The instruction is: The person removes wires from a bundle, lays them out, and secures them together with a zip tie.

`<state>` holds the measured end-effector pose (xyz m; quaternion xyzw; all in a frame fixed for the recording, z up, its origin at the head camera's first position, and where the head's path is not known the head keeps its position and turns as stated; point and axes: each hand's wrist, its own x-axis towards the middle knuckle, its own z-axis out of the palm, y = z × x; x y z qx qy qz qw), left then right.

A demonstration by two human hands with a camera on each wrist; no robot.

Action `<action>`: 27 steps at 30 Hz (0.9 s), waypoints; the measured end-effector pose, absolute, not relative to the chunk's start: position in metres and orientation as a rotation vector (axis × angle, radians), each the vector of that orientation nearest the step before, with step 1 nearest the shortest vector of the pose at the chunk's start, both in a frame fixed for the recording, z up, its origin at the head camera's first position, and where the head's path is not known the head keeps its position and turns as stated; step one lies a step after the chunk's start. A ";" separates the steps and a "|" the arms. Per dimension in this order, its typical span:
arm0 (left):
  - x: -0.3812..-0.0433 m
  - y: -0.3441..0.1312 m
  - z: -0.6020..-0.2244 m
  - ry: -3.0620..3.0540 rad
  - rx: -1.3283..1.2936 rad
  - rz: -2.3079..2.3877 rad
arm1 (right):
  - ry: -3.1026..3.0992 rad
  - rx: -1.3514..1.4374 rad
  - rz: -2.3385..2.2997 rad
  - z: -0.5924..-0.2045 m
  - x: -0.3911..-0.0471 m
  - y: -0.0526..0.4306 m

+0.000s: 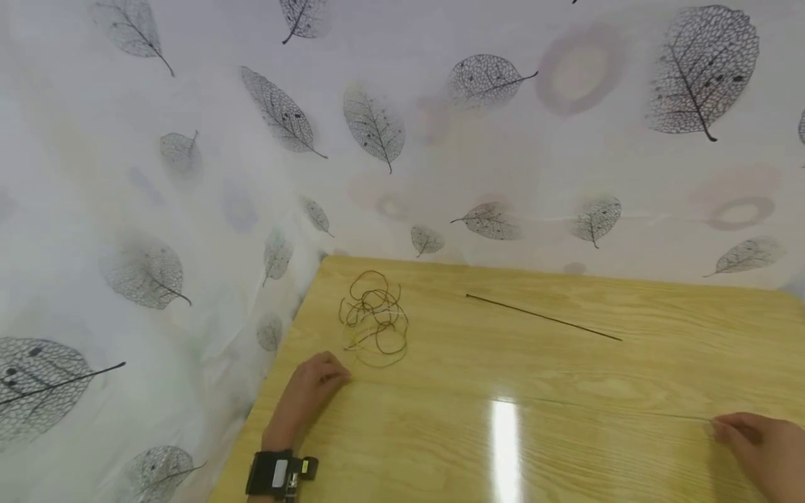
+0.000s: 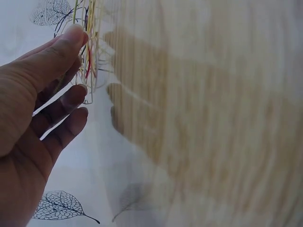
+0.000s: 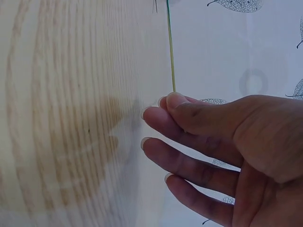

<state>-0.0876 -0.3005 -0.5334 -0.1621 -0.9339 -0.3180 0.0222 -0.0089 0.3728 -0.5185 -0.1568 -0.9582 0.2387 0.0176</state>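
Note:
A thin cord [image 1: 629, 412] runs leftward across the table from my right hand [image 1: 764, 447]. Thumb and forefinger of that hand pinch its end; the right wrist view shows the cord [image 3: 171, 52] yellow near the fingers and green farther off. My left hand [image 1: 314, 383] is low over the table's left side, thumb and forefinger pinched together. In the left wrist view a yellow-green cord [image 2: 75, 9] rises from the tip of its thumb. Between the hands, the cord's left stretch fades against the wood. Just beyond the left hand lies a loose tangle of coloured cords [image 1: 377, 318].
One dark cord [image 1: 544, 316] lies nearly straight toward the back of the wooden table [image 1: 440, 447]. Leaf-patterned wall covering [image 1: 402, 195] borders the table at the back and left. A bright reflection shows on the tabletop. The left wrist wears a black strap with a small device [image 1: 279, 475].

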 end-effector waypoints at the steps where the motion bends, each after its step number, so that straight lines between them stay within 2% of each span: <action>1: -0.088 -0.300 -0.533 -2.895 -0.507 -0.979 | -2.980 -0.519 0.757 -0.520 -0.008 0.375; 9: -0.088 -0.294 -0.533 -2.898 -0.526 -0.895 | -2.992 -0.655 0.798 -0.532 -0.001 0.384; 21: -0.090 -0.292 -0.533 -2.913 -0.550 -0.804 | -2.871 -0.292 0.687 -0.535 0.003 0.381; 27: -0.089 -0.291 -0.532 -2.948 -0.532 -0.824 | -2.961 -0.367 0.688 -0.542 0.003 0.378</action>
